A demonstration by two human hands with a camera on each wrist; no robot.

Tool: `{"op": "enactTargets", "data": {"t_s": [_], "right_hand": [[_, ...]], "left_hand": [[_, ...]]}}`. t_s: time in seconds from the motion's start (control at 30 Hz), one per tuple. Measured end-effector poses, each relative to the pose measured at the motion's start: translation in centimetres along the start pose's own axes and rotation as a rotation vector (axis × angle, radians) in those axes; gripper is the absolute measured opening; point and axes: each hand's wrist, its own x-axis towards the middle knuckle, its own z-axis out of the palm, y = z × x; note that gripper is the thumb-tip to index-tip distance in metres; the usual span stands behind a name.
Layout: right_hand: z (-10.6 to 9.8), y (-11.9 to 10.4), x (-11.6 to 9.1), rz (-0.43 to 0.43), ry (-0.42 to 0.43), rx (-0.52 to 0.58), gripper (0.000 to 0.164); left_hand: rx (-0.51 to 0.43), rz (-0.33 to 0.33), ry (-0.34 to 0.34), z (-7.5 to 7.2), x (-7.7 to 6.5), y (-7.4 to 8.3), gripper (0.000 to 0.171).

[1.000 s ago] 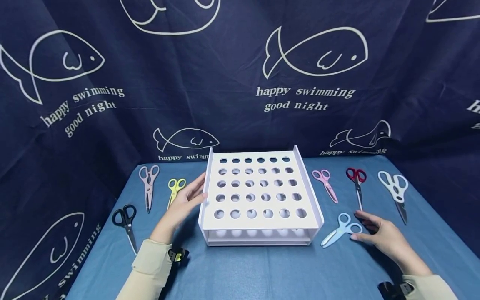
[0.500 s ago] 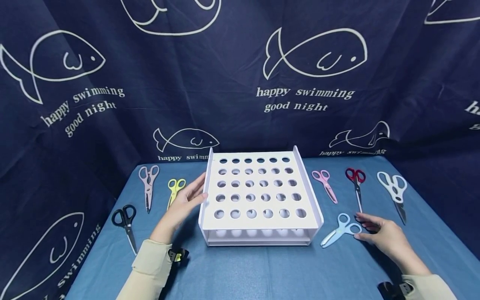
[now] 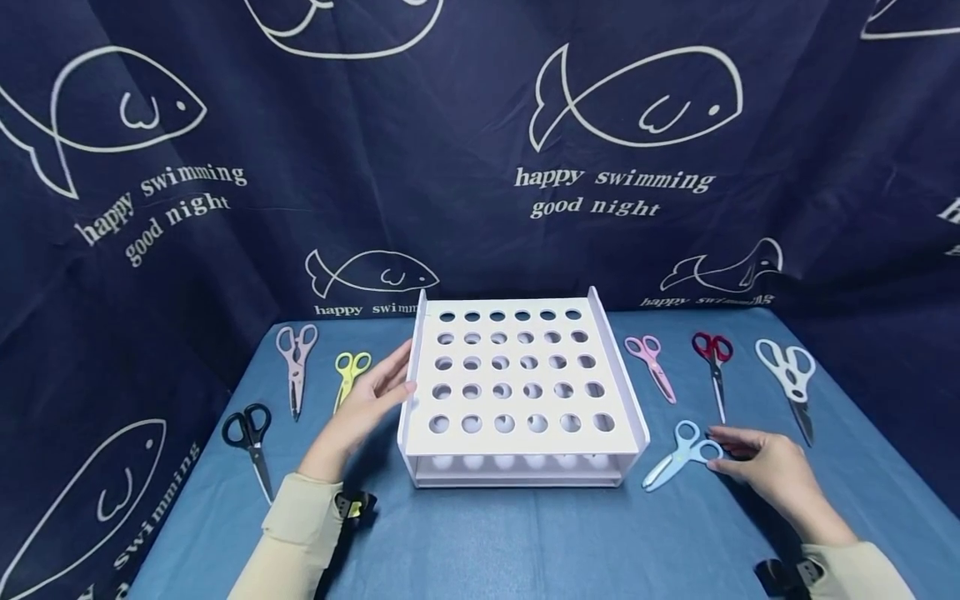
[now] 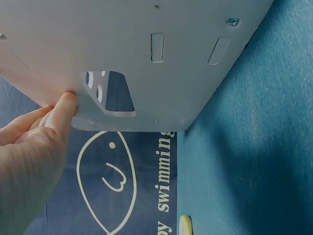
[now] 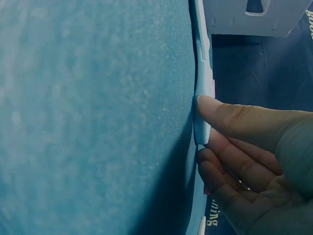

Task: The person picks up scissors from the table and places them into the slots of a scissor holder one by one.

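A pair of light blue scissors (image 3: 680, 457) lies on the table to the right of a white rack (image 3: 517, 379) with rows of round holes. My right hand (image 3: 776, 479) pinches the handle loop of these scissors. Up close in the right wrist view, the thumb (image 5: 210, 107) presses the end of the handle, fingers curled just below it. At the rack's left side, my left hand (image 3: 367, 408) rests with fairly straight fingers against the side panel. The left wrist view shows a fingertip (image 4: 70, 98) on that panel (image 4: 186, 88), near its cut-out.
Right of the rack lie pink scissors (image 3: 651, 367), red-handled scissors (image 3: 716, 362) and white-handled scissors (image 3: 791, 375). On the left are pale pink scissors (image 3: 296, 367), yellow scissors (image 3: 348, 375) and black scissors (image 3: 251, 437). A dark blue curtain (image 3: 465, 183) hangs behind the table.
The head view has shifted slightly. My right thumb has come a little further onto the light blue scissors' loop. The left hand and the rack hold their places.
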Motion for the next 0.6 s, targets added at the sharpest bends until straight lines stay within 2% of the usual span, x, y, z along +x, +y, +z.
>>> {"op": "enactTargets", "data": {"t_s": [0.2, 0.43, 0.6], "right_hand": [[-0.05, -0.19, -0.01, 0.020, 0.003, 0.014, 0.058], [-0.21, -0.30, 0.45, -0.012, 0.011, -0.004, 0.071], [-0.35, 0.11, 0.65, -0.005, 0.012, 0.061, 0.078]], "left_hand": [[0.011, -0.008, 0.002, -0.05, 0.01, 0.03, 0.065], [0.004, -0.014, 0.006, -0.25, -0.10, 0.00, 0.066], [-0.001, -0.015, -0.002, -0.15, -0.22, 0.06, 0.067]]}}
